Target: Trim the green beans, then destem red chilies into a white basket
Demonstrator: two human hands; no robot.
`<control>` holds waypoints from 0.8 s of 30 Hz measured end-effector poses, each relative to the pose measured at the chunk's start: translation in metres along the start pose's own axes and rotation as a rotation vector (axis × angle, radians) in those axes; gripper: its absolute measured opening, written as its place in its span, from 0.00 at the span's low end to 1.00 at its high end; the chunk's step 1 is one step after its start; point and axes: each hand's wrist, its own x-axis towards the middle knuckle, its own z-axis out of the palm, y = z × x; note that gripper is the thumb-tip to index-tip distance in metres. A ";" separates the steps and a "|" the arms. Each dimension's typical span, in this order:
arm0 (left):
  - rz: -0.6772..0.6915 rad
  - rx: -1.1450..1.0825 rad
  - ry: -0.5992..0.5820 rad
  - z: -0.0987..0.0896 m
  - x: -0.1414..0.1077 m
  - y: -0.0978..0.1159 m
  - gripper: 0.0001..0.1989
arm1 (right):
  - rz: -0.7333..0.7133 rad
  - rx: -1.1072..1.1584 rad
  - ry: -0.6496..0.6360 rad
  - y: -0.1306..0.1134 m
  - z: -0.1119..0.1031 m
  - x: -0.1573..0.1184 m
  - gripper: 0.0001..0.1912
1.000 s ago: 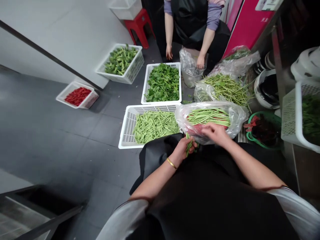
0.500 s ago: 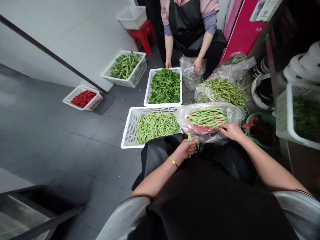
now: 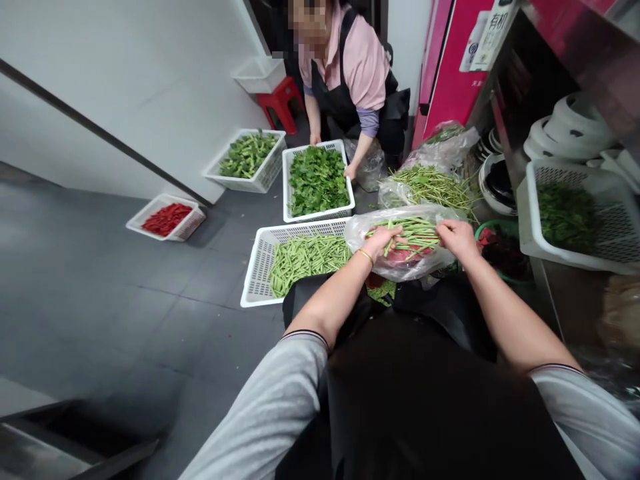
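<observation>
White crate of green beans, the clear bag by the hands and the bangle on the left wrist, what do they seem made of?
The white crate looks like moulded rigid plastic: matte lattice walls with holes. The clear bag looks like thin plastic film, glossy and crinkled, beans showing through. The bangle has a polished yellow shine, so gold or plated metal; the look cannot settle which.

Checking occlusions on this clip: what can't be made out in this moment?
Head view:
Red thing in the clear plastic bag: veiled by plastic and green beans.
Left hand's grip: fingers cover whatever it holds.
Dark contents of the green basin: too dim and small.
</observation>
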 end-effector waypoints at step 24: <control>0.285 -0.411 0.052 -0.007 -0.114 -0.050 0.21 | -0.417 -0.167 -0.474 -0.039 0.045 -0.112 0.16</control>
